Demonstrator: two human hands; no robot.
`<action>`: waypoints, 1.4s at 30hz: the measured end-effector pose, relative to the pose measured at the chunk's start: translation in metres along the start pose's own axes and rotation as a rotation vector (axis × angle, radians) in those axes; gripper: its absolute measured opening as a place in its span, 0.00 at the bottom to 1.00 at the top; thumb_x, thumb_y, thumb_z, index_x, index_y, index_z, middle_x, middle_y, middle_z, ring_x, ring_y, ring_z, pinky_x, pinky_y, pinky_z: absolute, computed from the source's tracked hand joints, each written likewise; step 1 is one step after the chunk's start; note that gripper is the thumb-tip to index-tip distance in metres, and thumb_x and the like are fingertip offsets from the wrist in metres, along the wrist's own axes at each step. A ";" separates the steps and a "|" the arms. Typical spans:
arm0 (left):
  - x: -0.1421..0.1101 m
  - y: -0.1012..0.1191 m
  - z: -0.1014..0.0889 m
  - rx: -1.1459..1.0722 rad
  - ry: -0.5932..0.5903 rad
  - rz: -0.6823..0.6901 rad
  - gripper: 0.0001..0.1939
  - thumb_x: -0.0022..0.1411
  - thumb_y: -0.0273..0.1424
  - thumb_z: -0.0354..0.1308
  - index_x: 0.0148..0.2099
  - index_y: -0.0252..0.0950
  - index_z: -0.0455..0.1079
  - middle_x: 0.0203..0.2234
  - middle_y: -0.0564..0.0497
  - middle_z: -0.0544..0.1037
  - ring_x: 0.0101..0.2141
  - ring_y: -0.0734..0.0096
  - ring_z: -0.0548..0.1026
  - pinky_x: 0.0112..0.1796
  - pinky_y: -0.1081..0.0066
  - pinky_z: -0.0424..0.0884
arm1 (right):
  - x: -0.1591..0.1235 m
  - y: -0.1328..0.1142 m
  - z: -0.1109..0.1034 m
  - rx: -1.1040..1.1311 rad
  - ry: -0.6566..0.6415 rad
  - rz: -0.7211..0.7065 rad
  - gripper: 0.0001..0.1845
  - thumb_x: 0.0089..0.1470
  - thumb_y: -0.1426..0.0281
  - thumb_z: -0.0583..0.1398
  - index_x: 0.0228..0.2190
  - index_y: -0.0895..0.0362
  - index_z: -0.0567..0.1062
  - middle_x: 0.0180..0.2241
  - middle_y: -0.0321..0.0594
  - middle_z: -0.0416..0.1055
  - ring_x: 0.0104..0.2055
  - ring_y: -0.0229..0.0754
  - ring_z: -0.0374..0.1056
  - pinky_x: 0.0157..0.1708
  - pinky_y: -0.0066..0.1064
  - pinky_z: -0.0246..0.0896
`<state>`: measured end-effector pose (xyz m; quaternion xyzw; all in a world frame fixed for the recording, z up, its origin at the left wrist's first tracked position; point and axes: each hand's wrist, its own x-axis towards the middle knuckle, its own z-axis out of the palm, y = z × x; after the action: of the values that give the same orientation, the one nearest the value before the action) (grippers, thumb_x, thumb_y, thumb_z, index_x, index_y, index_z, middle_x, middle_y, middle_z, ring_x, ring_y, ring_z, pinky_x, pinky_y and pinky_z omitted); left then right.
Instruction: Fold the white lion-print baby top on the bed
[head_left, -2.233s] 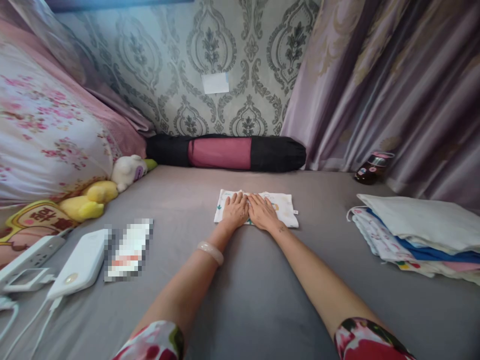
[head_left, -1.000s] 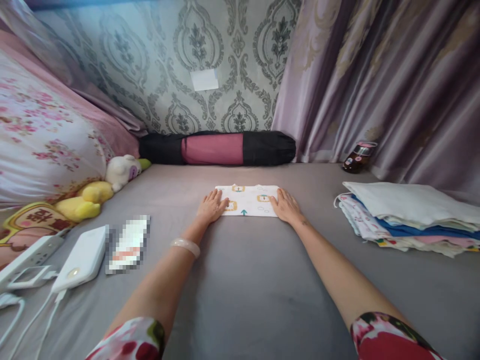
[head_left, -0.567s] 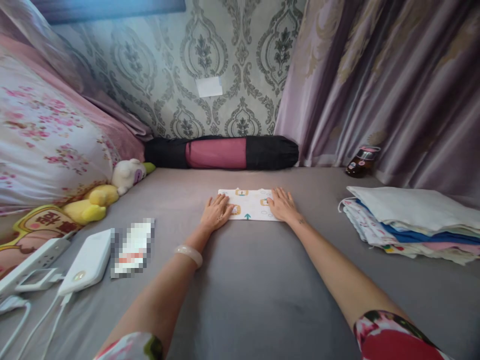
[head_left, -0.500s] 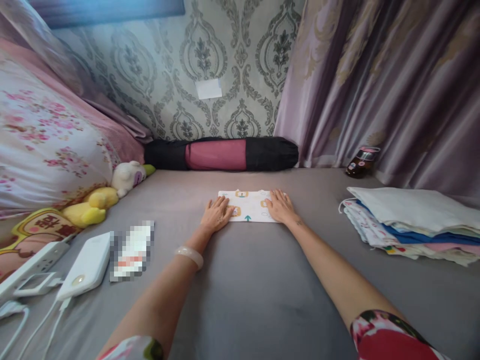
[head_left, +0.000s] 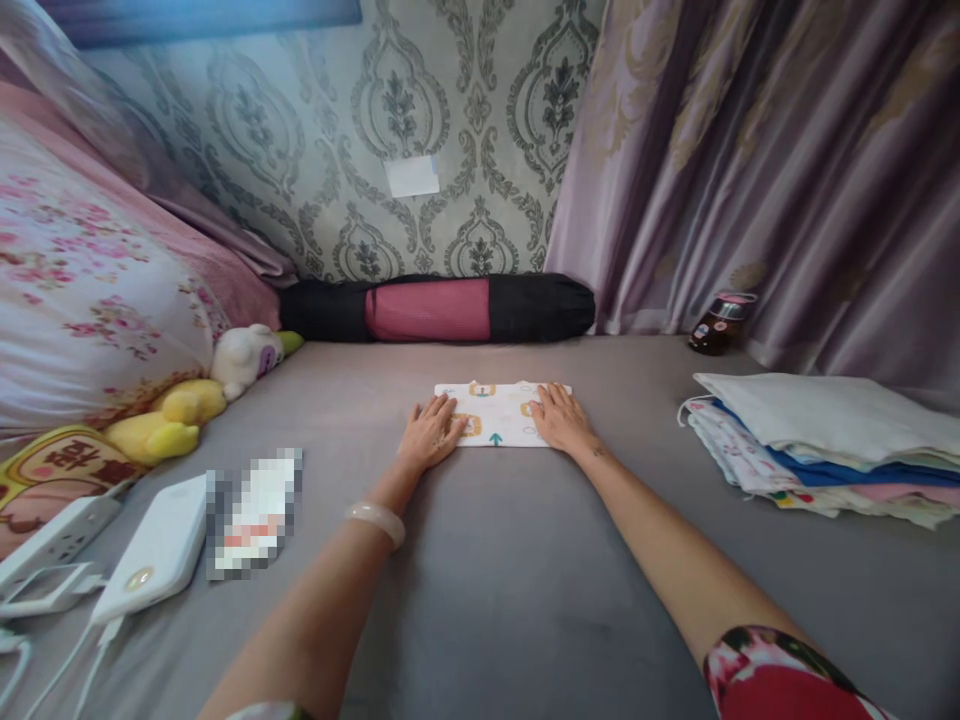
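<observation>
A small folded white cloth point(head_left: 498, 413) with little printed pictures lies flat on the grey bed sheet point(head_left: 495, 580), in the middle of the view. My left hand point(head_left: 430, 432) rests palm down on the cloth's left end, fingers stretched out. My right hand point(head_left: 557, 417) lies flat on its right end, fingers spread. Both hands press on the cloth and hold nothing. A pale bangle point(head_left: 375, 521) sits on my left wrist.
A stack of folded cloths point(head_left: 825, 445) lies at the right. A black and pink roll bag point(head_left: 439, 308) lies against the wall. A dark jar point(head_left: 718, 324) stands by the curtain. Plush toys point(head_left: 191, 400), a floral pillow point(head_left: 90, 300), a power bank point(head_left: 154, 550) and cables sit left.
The cloth has been folded narrower since the earliest frame. My hands moved apart from its middle to its two ends and have stayed there over the last second.
</observation>
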<state>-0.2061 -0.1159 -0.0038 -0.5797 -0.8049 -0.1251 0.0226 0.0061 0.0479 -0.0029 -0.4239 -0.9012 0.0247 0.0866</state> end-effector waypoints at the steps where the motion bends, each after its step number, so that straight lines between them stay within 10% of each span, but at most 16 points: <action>1: 0.000 0.000 0.001 0.002 0.005 0.003 0.29 0.69 0.47 0.38 0.65 0.39 0.57 0.65 0.44 0.59 0.65 0.61 0.54 0.63 0.52 0.47 | 0.000 0.000 0.000 0.002 -0.005 0.000 0.32 0.65 0.59 0.40 0.63 0.64 0.56 0.66 0.51 0.49 0.68 0.51 0.42 0.65 0.43 0.38; 11: 0.001 0.005 -0.007 0.012 -0.002 -0.020 0.26 0.69 0.45 0.39 0.62 0.40 0.61 0.63 0.44 0.63 0.62 0.58 0.59 0.61 0.49 0.49 | 0.002 -0.006 -0.007 0.024 -0.046 0.034 0.32 0.65 0.60 0.42 0.63 0.65 0.57 0.66 0.53 0.49 0.68 0.52 0.42 0.64 0.46 0.40; 22: 0.039 0.074 0.000 0.063 0.017 0.074 0.23 0.69 0.32 0.39 0.63 0.38 0.59 0.63 0.45 0.62 0.64 0.58 0.54 0.62 0.49 0.48 | 0.003 -0.059 -0.015 0.077 0.029 -0.192 0.28 0.63 0.68 0.44 0.62 0.63 0.59 0.66 0.48 0.50 0.69 0.48 0.42 0.66 0.47 0.32; 42: 0.036 0.063 0.016 0.093 0.071 -0.055 0.27 0.70 0.42 0.37 0.65 0.35 0.57 0.64 0.38 0.60 0.64 0.52 0.55 0.60 0.49 0.51 | -0.001 -0.057 -0.005 0.059 0.085 -0.051 0.28 0.63 0.65 0.45 0.62 0.59 0.60 0.66 0.50 0.50 0.68 0.50 0.42 0.64 0.48 0.34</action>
<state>-0.1569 -0.0596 -0.0019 -0.5510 -0.8240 -0.1086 0.0747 -0.0357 0.0101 0.0091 -0.3988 -0.9061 0.0308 0.1379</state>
